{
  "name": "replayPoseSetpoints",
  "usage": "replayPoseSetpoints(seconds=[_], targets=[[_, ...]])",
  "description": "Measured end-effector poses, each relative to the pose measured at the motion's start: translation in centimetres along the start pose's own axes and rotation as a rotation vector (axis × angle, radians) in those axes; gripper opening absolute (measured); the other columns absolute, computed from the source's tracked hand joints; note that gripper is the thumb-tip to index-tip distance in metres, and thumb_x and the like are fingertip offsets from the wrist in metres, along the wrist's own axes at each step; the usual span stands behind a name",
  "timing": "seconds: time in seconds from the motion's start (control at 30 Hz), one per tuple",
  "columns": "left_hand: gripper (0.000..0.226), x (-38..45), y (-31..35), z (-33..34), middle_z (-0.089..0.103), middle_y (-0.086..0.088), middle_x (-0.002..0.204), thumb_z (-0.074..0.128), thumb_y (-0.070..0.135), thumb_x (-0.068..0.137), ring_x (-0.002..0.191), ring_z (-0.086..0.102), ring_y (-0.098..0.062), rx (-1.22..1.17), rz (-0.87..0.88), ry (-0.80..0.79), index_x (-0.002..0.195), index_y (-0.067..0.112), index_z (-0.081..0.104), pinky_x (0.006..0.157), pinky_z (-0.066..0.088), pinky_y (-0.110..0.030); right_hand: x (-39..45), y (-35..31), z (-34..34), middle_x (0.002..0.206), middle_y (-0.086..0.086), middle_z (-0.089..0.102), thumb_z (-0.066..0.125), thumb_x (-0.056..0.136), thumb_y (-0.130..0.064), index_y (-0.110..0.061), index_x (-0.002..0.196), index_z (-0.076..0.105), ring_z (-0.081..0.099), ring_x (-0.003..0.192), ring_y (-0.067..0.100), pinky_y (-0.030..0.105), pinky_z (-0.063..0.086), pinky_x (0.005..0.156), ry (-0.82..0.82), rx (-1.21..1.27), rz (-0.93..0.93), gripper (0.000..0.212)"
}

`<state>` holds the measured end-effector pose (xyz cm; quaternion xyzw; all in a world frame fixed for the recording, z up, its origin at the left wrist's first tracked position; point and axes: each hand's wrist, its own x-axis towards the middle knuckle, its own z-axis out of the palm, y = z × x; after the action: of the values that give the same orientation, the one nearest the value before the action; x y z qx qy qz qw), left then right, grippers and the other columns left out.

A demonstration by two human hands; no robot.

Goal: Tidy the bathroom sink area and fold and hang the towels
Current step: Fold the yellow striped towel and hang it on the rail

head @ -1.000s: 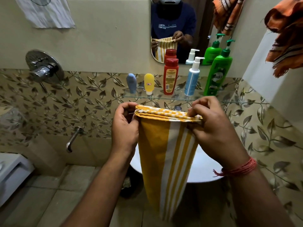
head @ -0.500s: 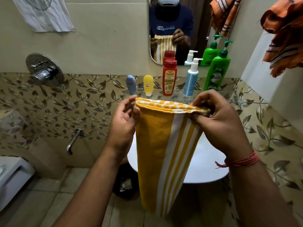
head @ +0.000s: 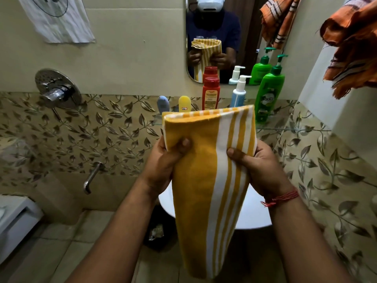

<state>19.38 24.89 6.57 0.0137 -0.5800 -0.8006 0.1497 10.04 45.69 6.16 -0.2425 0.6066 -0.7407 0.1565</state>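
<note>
A folded yellow towel with white stripes (head: 206,180) hangs in front of me over the white sink (head: 255,211). My left hand (head: 165,164) grips its left edge, thumb on the front. On the right edge my right hand (head: 259,168) holds it the same way, a red thread round the wrist. The towel's top edge stands above both hands and hides part of the glass shelf (head: 285,128). An orange striped towel (head: 355,48) hangs bunched at the upper right.
On the shelf stand a blue tube (head: 163,104), a yellow tube (head: 184,103), a red bottle (head: 211,92), a white-blue pump bottle (head: 238,92) and a green pump bottle (head: 269,92). A mirror (head: 216,37) is above. A wall tap (head: 91,176) and a shower valve (head: 57,90) are left.
Both hands have slid down from the towel's top edge to grip its sides lower down. The towel's top now stands upright above the hands.
</note>
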Motion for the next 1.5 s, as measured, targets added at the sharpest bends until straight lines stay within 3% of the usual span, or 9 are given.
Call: replayPoseSetpoints(seconds=[0.13, 0.3, 0.43, 0.57, 0.7, 0.93, 1.17, 1.37, 1.5], targets=[[0.103, -1.9, -0.1, -1.3, 0.077, 0.006, 0.105, 0.098, 0.054, 0.029, 0.098, 0.074, -0.016, 0.082, -0.209, -0.142, 0.118, 0.025, 0.056, 0.074, 0.060, -0.028, 1.1, -1.8, 0.8, 0.110, 0.006, 0.076, 0.071, 0.076, -0.016, -0.013, 0.116, 0.063, 0.072, 0.104, 0.026, 0.036, 0.061, 0.082, 0.006, 0.082, -0.032, 0.041], [0.047, -2.0, 0.6, 1.0, 0.078, 0.001, 0.100, 0.082, 0.011, 0.069, 0.092, 0.075, -0.020, 0.080, -0.037, -0.016, 0.111, 0.019, 0.062, 0.071, 0.060, -0.032, 1.6, -2.3, -0.8, 0.124, 0.011, 0.070, 0.077, 0.082, -0.022, -0.012, 0.133, 0.054, 0.068, 0.112, 0.028, 0.039, 0.060, 0.085, -0.110, 0.279, -0.030, 0.056], [0.044, -0.8, 1.8, 1.8, 0.078, 0.010, 0.095, 0.079, 0.024, 0.071, 0.094, 0.074, -0.017, 0.086, 0.045, 0.058, 0.111, 0.026, 0.060, 0.070, 0.060, -0.029, -0.9, 1.5, -1.2, 0.122, 0.013, 0.071, 0.096, 0.055, -0.037, -0.011, 0.130, 0.056, 0.067, 0.114, 0.031, 0.041, 0.057, 0.088, -0.235, 0.263, 0.115, 0.089], [0.096, -0.8, 1.9, -0.7, 0.076, 0.001, 0.112, 0.092, 0.058, 0.045, 0.101, 0.073, -0.024, -0.050, -0.138, -0.077, 0.127, 0.027, 0.054, 0.074, 0.061, -0.037, -0.8, 1.6, 1.2, 0.107, 0.014, 0.075, 0.094, 0.057, -0.019, -0.006, 0.114, 0.065, 0.071, 0.102, 0.032, 0.043, 0.057, 0.085, -0.062, 0.185, 0.047, 0.066], [0.087, -2.8, 1.0, -2.4, 0.075, -0.001, 0.117, 0.091, 0.062, 0.050, 0.107, 0.071, -0.021, -0.138, -0.228, -0.266, 0.125, 0.025, 0.066, 0.079, 0.060, -0.036, 0.3, -1.2, 1.9, 0.106, 0.013, 0.075, 0.074, 0.080, -0.008, -0.008, 0.115, 0.064, 0.072, 0.100, 0.030, 0.039, 0.061, 0.082, -0.063, 0.197, 0.051, 0.036], [0.054, -1.7, 0.8, 0.8, 0.077, 0.008, 0.099, 0.078, 0.015, 0.068, 0.092, 0.075, -0.015, -0.038, 0.007, 0.107, 0.116, 0.030, 0.057, 0.069, 0.061, -0.029, -1.9, 0.4, -0.9, 0.130, 0.016, 0.065, 0.092, 0.063, -0.028, -0.014, 0.139, 0.048, 0.064, 0.118, 0.032, 0.037, 0.058, 0.089, -0.312, 0.311, 0.137, 0.089], [0.095, -2.3, 0.0, -0.8, 0.073, 0.001, 0.119, 0.094, 0.049, 0.051, 0.108, 0.070, -0.021, 0.070, -0.178, -0.050, 0.132, 0.025, 0.052, 0.079, 0.059, -0.032, -1.0, -1.2, 1.0, 0.109, 0.012, 0.075, 0.067, 0.077, -0.008, -0.006, 0.126, 0.057, 0.072, 0.102, 0.029, 0.037, 0.061, 0.081, 0.045, 0.267, 0.089, 0.049], [0.050, -2.2, -0.6, 0.7, 0.074, -0.002, 0.113, 0.076, 0.023, 0.074, 0.106, 0.071, -0.023, 0.140, -0.002, 0.129, 0.120, 0.020, 0.060, 0.082, 0.058, -0.031, -2.1, 0.3, -1.4, 0.129, 0.016, 0.065, 0.078, 0.076, -0.014, -0.015, 0.141, 0.046, 0.064, 0.118, 0.034, 0.043, 0.057, 0.092, -0.179, 0.185, 0.183, 0.072], [0.063, -2.0, -1.1, 0.8, 0.070, 0.003, 0.123, 0.080, 0.036, 0.076, 0.109, 0.069, -0.014, 0.209, -0.073, 0.059, 0.132, 0.026, 0.053, 0.088, 0.057, -0.034, -2.4, 1.1, -0.5, 0.123, 0.014, 0.069, 0.077, 0.077, -0.006, -0.011, 0.138, 0.050, 0.067, 0.114, 0.033, 0.044, 0.057, 0.092, 0.072, 0.103, 0.180, 0.067]])
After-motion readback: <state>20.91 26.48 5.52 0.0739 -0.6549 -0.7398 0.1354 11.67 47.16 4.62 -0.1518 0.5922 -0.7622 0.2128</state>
